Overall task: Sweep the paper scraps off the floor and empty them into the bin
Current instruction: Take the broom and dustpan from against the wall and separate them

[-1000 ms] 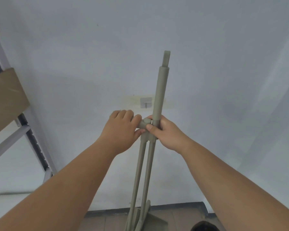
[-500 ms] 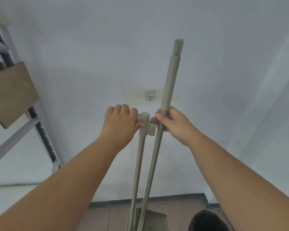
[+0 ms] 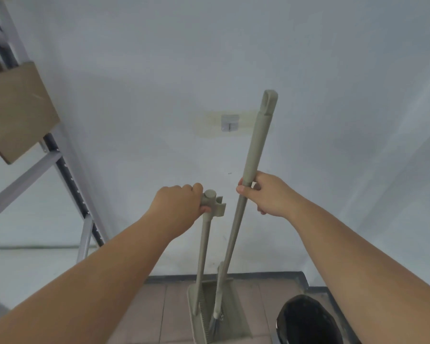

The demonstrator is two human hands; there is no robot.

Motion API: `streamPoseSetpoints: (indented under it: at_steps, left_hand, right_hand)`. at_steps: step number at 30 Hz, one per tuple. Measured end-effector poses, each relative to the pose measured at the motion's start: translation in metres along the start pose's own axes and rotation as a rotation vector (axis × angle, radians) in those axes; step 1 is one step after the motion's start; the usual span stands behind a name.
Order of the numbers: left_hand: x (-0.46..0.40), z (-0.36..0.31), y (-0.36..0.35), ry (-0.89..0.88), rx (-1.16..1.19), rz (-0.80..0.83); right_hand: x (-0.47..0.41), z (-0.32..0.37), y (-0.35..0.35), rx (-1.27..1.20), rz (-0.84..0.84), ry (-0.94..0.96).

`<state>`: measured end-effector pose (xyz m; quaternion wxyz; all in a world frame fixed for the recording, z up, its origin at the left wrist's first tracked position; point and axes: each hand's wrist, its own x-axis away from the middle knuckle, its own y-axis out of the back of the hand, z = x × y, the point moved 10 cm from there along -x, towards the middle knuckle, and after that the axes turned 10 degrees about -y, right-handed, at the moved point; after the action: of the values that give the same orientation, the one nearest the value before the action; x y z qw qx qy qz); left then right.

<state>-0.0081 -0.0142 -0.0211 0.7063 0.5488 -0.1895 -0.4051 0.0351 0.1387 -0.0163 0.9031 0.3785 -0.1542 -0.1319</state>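
A grey-green broom (image 3: 256,145) stands upright in front of the wall, its handle gripped by my right hand (image 3: 266,196). Its bristle end sits down inside the matching dustpan (image 3: 236,324) on the floor. My left hand (image 3: 179,204) grips the top of the dustpan's long handle (image 3: 204,256), beside the empty clip at its tip. The broom handle is unclipped and leans a little to the right of the dustpan handle. A black bin (image 3: 305,319) shows at the lower right. No paper scraps are in view.
A white wall fills the view, with a small hook (image 3: 230,122) above the handles. A metal shelf frame (image 3: 67,175) with a cardboard box (image 3: 15,110) stands at the left. Brown floor tiles (image 3: 164,314) lie below.
My right hand has pulled the broom handle out of the dustpan's clip and off to the right. The view has tilted down, showing more floor and the bin.
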Motion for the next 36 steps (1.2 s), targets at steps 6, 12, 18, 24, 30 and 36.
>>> streamPoseSetpoints:
  at_steps: [6, 12, 18, 24, 30, 36]
  left_hand:
    - [0.027, -0.037, -0.071, 0.054, 0.123, 0.202]
    - [0.053, -0.085, -0.138, 0.124, 0.226, 0.371]
    - [0.084, -0.124, -0.192, 0.27, 0.359, 0.449]
    - [0.123, -0.15, -0.226, 0.383, 0.416, 0.479]
    - [0.153, -0.166, -0.235, 0.5, 0.472, 0.473]
    - [0.19, -0.172, -0.231, 0.6, 0.492, 0.526]
  right_hand:
    - [-0.006, -0.055, -0.051, -0.18, 0.23, -0.154]
    - [-0.008, -0.129, -0.115, -0.223, 0.436, -0.285]
    - [0.005, -0.19, -0.166, -0.265, 0.555, -0.389]
    - [0.02, -0.239, -0.214, -0.428, 0.656, -0.539]
    - [0.047, -0.264, -0.241, -0.815, 0.795, -0.827]
    - [0.075, -0.27, -0.255, -0.519, 0.891, -0.977]
